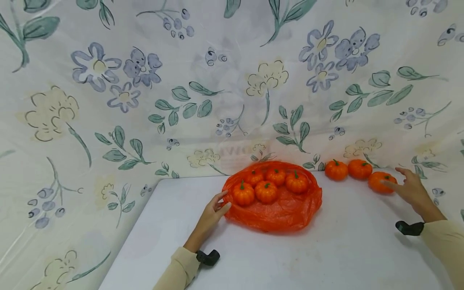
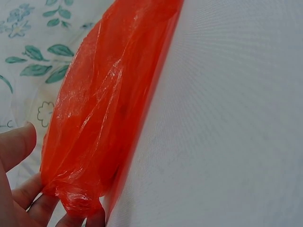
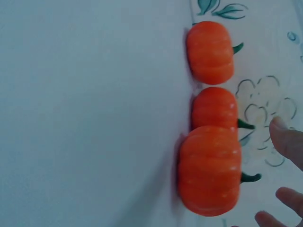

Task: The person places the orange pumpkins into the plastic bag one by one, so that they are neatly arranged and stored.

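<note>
A red plastic bag (image 1: 279, 219) lies spread on the white table with several small orange pumpkins (image 1: 266, 191) in its open middle. My left hand (image 1: 211, 211) is at the bag's left edge. In the left wrist view, its fingertips touch a bunched end of the bag (image 2: 102, 109), while the thumb (image 2: 19, 144) stands apart from it. Toward the far right, my right hand (image 1: 411, 189) hovers with spread fingers by the nearest of three loose pumpkins (image 1: 382, 183). In the right wrist view, thumb and fingers stay apart from that pumpkin (image 3: 210, 170), which has a green stem.
Two more pumpkins, one in the middle (image 1: 360, 169) and one nearer the bag (image 1: 336, 170), sit along the table's back edge. Behind the white table (image 1: 308, 262) hangs a floral cloth (image 1: 232, 80), which also covers the left side.
</note>
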`<state>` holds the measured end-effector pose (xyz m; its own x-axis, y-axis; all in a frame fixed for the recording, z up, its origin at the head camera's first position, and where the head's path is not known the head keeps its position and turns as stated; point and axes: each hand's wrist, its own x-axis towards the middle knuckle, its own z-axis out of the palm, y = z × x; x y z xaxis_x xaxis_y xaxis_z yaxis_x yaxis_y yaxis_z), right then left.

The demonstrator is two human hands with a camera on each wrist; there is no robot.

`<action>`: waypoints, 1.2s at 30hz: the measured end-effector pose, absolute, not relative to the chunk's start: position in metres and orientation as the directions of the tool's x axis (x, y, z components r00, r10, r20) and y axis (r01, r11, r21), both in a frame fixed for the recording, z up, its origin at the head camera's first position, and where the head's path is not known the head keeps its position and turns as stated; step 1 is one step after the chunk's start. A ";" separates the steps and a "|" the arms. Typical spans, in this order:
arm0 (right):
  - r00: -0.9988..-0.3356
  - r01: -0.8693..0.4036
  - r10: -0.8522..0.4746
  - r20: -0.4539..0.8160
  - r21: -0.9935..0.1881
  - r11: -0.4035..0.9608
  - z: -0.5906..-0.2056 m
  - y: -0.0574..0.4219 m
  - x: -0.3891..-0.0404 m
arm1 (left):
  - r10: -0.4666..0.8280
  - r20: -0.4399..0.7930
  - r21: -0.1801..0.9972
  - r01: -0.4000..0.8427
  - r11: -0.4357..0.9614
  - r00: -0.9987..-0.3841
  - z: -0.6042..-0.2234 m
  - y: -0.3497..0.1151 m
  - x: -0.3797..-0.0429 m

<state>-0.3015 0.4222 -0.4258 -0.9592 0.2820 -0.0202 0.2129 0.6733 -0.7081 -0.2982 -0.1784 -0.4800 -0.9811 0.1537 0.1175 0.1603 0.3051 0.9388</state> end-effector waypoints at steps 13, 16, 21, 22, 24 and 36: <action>-0.930 0.318 0.343 -0.130 -0.753 0.577 -0.457 0.421 -0.319 | 0.162 0.113 0.944 0.157 0.292 -0.980 -0.482 -0.179 -0.298; -0.934 0.306 0.336 -0.119 -0.752 0.585 -0.461 0.420 -0.321 | 0.165 0.124 0.941 0.169 0.293 -0.978 -0.483 -0.179 -0.298; -0.940 0.277 0.332 -0.082 -0.754 0.596 -0.462 0.418 -0.322 | 0.159 0.114 0.943 0.157 0.295 -0.981 -0.481 -0.180 -0.298; -0.939 0.274 0.334 -0.078 -0.757 0.594 -0.463 0.419 -0.321 | 0.159 0.110 0.944 0.153 0.293 -0.981 -0.481 -0.179 -0.298; -0.938 0.275 0.338 -0.076 -0.757 0.592 -0.464 0.419 -0.321 | 0.159 0.104 0.946 0.147 0.288 -0.982 -0.480 -0.179 -0.297; -0.920 0.322 0.375 -0.109 -0.756 0.570 -0.462 0.416 -0.319 | 0.167 0.109 0.943 0.155 0.294 -0.980 -0.480 -0.180 -0.297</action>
<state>-0.3190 0.4156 -0.4622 -0.9205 0.3753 -0.1090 0.3220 0.5703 -0.7557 -0.2971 -0.1795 -0.4800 -0.9798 0.1673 0.1094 0.1555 0.2938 0.9431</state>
